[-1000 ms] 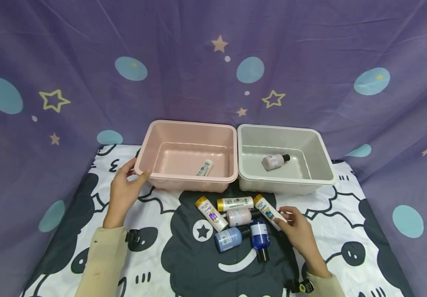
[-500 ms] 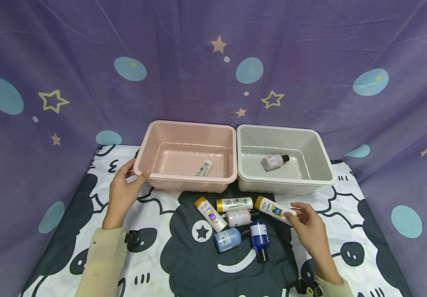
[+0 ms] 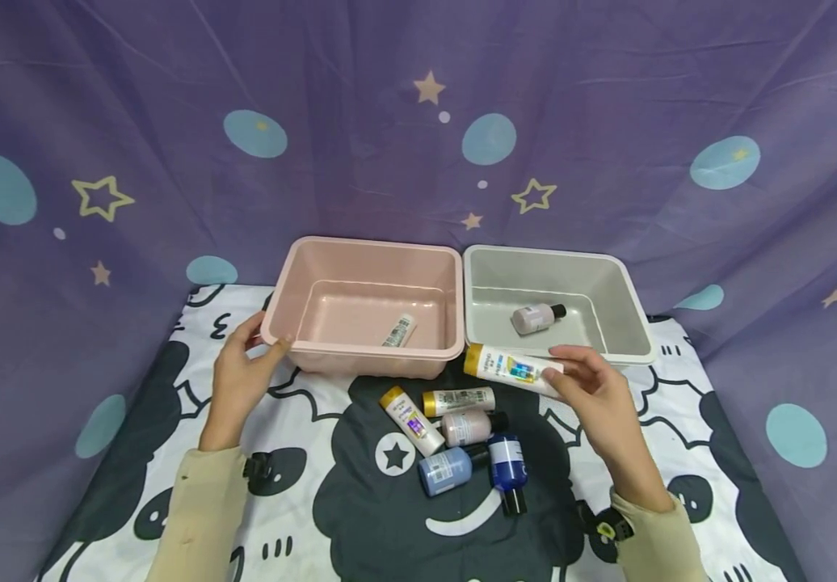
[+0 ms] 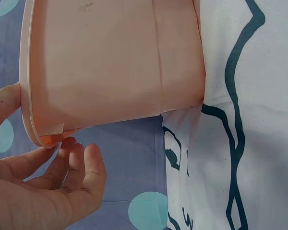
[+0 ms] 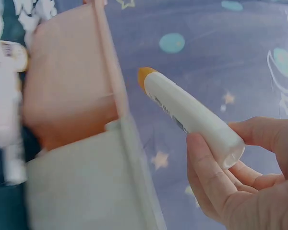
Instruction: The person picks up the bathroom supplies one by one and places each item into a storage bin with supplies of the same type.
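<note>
The white gold-capped plastic tube (image 3: 509, 369) is pinched at its tail by the right hand (image 3: 596, 396); it is best kept level; the pink plastic bin (image 3: 368, 356) is steadied at its corner by the left hand's (image 3: 238, 380) curled fingers.

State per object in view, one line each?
Gold-capped white bottle: lifted, pinched by right hand.
Pink bin: on cloth, corner gripped by left hand.
White tube: lying in pink bin.
Grey bin: on cloth.
Pink black-capped bottle: lying in grey bin.
Five bottles: lying on cloth, capped.
</note>
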`<action>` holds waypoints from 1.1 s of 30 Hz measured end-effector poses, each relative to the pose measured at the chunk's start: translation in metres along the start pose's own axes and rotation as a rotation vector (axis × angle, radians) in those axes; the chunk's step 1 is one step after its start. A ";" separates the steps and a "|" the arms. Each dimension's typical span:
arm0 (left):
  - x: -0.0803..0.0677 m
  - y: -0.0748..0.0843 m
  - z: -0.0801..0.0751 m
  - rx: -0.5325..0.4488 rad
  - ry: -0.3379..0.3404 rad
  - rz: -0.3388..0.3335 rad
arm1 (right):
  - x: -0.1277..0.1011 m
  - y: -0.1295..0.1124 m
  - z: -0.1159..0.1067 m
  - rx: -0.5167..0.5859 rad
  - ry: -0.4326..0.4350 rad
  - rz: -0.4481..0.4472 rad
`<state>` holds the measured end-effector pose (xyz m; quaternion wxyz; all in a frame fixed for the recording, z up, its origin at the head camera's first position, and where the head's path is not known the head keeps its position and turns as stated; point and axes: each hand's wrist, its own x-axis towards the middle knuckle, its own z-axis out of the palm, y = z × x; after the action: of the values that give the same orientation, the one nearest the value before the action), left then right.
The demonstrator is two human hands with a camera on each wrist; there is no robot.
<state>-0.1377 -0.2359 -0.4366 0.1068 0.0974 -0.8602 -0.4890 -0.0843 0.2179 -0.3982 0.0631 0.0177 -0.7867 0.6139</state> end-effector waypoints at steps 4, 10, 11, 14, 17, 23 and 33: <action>0.000 0.000 0.001 0.002 0.001 -0.003 | 0.030 -0.026 0.011 -0.017 -0.046 -0.051; 0.000 0.000 0.001 -0.005 0.002 0.005 | 0.083 -0.057 0.044 0.052 -0.137 -0.071; -0.001 0.000 0.001 -0.005 0.001 0.005 | 0.092 -0.060 0.052 0.075 -0.154 -0.078; -0.001 0.000 0.000 -0.003 0.001 0.007 | 0.118 -0.069 0.076 0.131 -0.203 -0.096; -0.001 0.001 0.001 -0.010 -0.002 0.007 | 0.140 -0.074 0.099 0.147 -0.247 -0.102; 0.000 -0.001 0.003 -0.022 0.000 0.008 | 0.181 -0.072 0.139 0.245 -0.312 -0.036; -0.001 -0.001 0.000 -0.045 0.001 0.008 | 0.213 -0.052 0.177 0.092 -0.299 0.116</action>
<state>-0.1368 -0.2358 -0.4380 0.1113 0.0916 -0.8495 -0.5075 -0.3040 0.0448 -0.3643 -0.0911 0.0661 -0.7580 0.6425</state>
